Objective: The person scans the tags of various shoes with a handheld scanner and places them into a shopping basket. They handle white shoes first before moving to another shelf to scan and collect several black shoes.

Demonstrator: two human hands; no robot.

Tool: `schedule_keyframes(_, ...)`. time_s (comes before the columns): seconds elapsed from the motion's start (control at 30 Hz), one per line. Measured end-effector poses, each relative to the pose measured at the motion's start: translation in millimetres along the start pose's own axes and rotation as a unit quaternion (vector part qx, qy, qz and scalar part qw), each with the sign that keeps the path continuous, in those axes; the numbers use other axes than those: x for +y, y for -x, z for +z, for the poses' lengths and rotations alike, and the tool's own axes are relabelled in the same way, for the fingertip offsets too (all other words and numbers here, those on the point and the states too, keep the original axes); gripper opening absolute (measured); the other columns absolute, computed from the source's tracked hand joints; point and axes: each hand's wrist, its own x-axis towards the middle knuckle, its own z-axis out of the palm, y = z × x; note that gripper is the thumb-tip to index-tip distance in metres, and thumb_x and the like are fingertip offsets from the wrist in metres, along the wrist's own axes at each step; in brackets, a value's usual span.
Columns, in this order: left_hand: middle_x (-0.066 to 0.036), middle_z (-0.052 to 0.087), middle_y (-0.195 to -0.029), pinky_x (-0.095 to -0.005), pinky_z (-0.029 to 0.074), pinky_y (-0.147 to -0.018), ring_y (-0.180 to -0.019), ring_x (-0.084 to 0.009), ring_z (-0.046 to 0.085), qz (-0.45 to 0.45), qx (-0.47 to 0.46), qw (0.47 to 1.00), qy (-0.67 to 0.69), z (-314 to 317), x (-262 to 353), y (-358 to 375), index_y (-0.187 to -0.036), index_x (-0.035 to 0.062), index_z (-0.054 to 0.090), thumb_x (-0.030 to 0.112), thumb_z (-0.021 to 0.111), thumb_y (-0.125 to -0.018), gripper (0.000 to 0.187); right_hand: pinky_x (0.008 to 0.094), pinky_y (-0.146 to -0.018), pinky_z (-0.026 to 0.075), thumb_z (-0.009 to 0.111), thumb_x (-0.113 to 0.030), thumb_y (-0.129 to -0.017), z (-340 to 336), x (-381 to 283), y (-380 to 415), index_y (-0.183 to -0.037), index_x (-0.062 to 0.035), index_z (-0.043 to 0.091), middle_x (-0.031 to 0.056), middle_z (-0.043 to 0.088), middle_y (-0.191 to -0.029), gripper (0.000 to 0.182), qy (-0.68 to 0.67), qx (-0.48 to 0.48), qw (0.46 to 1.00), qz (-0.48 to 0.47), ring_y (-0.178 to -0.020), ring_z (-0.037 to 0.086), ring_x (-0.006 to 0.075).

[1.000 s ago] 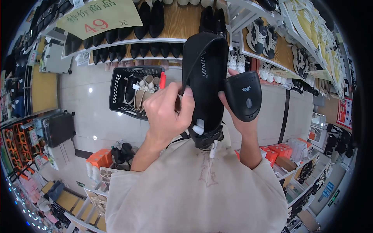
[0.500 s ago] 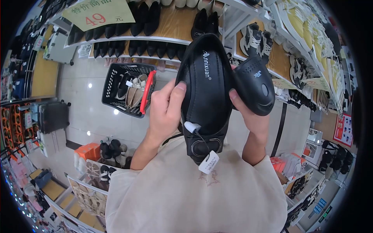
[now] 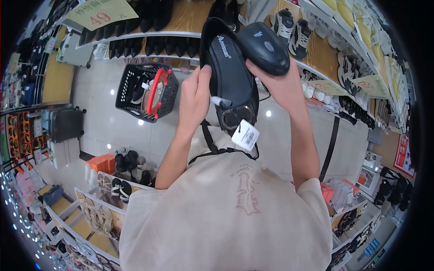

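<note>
A black shoe (image 3: pixel 230 67) is held between my hands, its lettered insole facing the camera. My left hand (image 3: pixel 195 92) grips the shoe's left side, thumb on the edge. At its right side my right hand (image 3: pixel 275 83) is closed on the shoe, with the thumb at the rim. A dark rounded piece (image 3: pixel 264 47) with a grey oval lies over the right hand's fingers; its link to the shoe cannot be made out. A white tag (image 3: pixel 245 135) hangs at the buckle end, near a small grey security tag (image 3: pixel 221 101).
A black basket (image 3: pixel 125 97) with a red handle (image 3: pixel 157 94) stands on the floor at left, with shoes inside. Ahead are shelves of black shoes (image 3: pixel 156 46). Sneakers (image 3: pixel 300 38) sit on the right shelf. Low shoe racks (image 3: pixel 101 212) flank my body.
Both hands have moved up and away from my body with the shoe. The shoe looks smaller and more tilted, and the basket's handle appears at a different angle.
</note>
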Motion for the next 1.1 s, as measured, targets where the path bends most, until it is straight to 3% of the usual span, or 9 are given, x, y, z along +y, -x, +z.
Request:
schedule_keyframes(0.17, 0.004, 0.046, -0.068, -0.0249, 0.032, -0.055, -0.064, -0.0034, 0.041, -0.016, -0.009, 1.0, 0.001, 16, 4, 6, -0.083, 0.0012, 0.06, 0.036, 0.053, -0.104, 0.041, 0.028, -0.083, 0.05, 0.081, -0.022, -0.084, -1, 35, -8, -0.113, 0.0016, 0.068, 0.0061, 0.073, -0.099, 0.04, -0.068, -0.026, 0.997, 0.015, -0.09, 0.063, 0.0103)
schedule_keyframes(0.23, -0.002, 0.061, -0.075, -0.0245, 0.046, -0.06, -0.066, -0.008, 0.054, -0.024, -0.018, 0.999, 0.017, 23, 8, 7, -0.109, -0.0046, 0.059, 0.038, 0.052, -0.105, 0.043, 0.0287, -0.084, 0.051, 0.081, -0.021, -0.084, 1, 38, -1, -0.112, 0.0015, 0.069, 0.007, 0.074, -0.099, 0.039, -0.106, -0.013, 0.994, 0.009, -0.09, 0.064, 0.0108)
schedule_keyframes(0.27, -0.005, 0.066, -0.098, -0.0251, 0.051, -0.075, -0.083, -0.0111, 0.061, -0.041, -0.067, 0.995, 0.06, 23, 6, 7, -0.128, -0.0051, 0.05, 0.041, 0.051, -0.105, 0.051, 0.0293, -0.085, 0.051, 0.081, -0.02, -0.083, 2, 37, 2, -0.112, 0.0014, 0.07, 0.0079, 0.075, -0.099, 0.037, -0.141, -0.002, 0.99, 0.004, -0.089, 0.066, 0.0112)
schedule_keyframes(0.3, -0.005, 0.066, -0.098, -0.0251, 0.051, -0.075, -0.083, -0.0111, 0.061, -0.038, -0.067, 0.995, 0.06, 26, 4, 6, -0.128, -0.0051, 0.05, 0.041, 0.051, -0.105, 0.051, 0.0293, -0.085, 0.051, 0.081, -0.02, -0.083, 2, 34, 5, -0.112, 0.0014, 0.07, 0.0079, 0.075, -0.099, 0.037, -0.142, -0.001, 0.99, 0.002, -0.089, 0.066, 0.0112)
schedule_keyframes(0.4, -0.013, 0.055, -0.133, -0.0312, 0.043, -0.104, -0.119, -0.015, 0.054, -0.072, -0.139, 0.944, 0.29, 32, 5, 7, -0.143, -0.0043, 0.04, 0.04, 0.047, -0.107, 0.058, 0.0279, -0.085, 0.051, 0.083, -0.017, -0.083, 7, 29, 10, -0.114, 0.0013, 0.069, 0.0059, 0.073, -0.103, 0.039, -0.201, 0.026, 0.979, 0.022, -0.093, 0.065, 0.0103)
schedule_keyframes(0.5, -0.013, 0.055, -0.133, -0.0308, 0.042, -0.104, -0.12, -0.0157, 0.053, -0.034, -0.18, 0.948, 0.262, 33, 0, -3, -0.144, -0.0042, 0.039, 0.041, 0.048, -0.106, 0.06, 0.0278, -0.085, 0.051, 0.083, -0.016, -0.082, 12, 25, 5, -0.116, 0.0005, 0.068, 0.0055, 0.073, -0.104, 0.04, -0.229, 0.067, 0.971, 0.028, -0.093, 0.065, 0.0098)
schedule_keyframes(0.7, -0.008, 0.057, -0.123, -0.0298, 0.043, -0.099, -0.113, -0.0141, 0.054, -0.106, -0.185, 0.948, 0.237, 27, 34, -35, -0.136, -0.0013, 0.045, 0.029, 0.064, -0.099, 0.052, 0.0294, -0.087, 0.052, 0.08, -0.006, -0.084, 22, 29, -7, -0.114, -0.0017, 0.069, 0.0043, 0.072, -0.106, 0.033, -0.247, 0.052, 0.965, 0.075, -0.095, 0.066, 0.012)
schedule_keyframes(0.9, -0.009, 0.058, -0.125, -0.0302, 0.044, -0.1, -0.113, -0.0131, 0.055, 0.004, -0.196, 0.959, 0.204, 23, 28, -86, -0.138, -0.0006, 0.043, 0.023, 0.069, -0.095, 0.055, 0.0309, -0.099, 0.048, 0.074, -0.004, -0.087, 40, 40, -40, -0.131, -0.0025, 0.061, 0.0071, 0.065, -0.124, 0.045, -0.22, 0.076, 0.971, 0.048, -0.111, 0.062, 0.0156)
schedule_keyframes(1.1, -0.019, 0.069, -0.1, -0.0403, 0.053, -0.079, -0.089, -0.0351, 0.07, 0.079, -0.082, 0.993, -0.038, -3, 20, -125, -0.129, -0.0037, 0.041, 0.038, 0.079, -0.084, 0.072, 0.0401, -0.106, 0.044, 0.06, -0.008, -0.096, 63, 26, -91, -0.14, 0.0046, 0.047, 0.0157, 0.062, -0.127, 0.048, -0.303, 0.145, 0.941, -0.024, -0.117, 0.061, 0.0256)
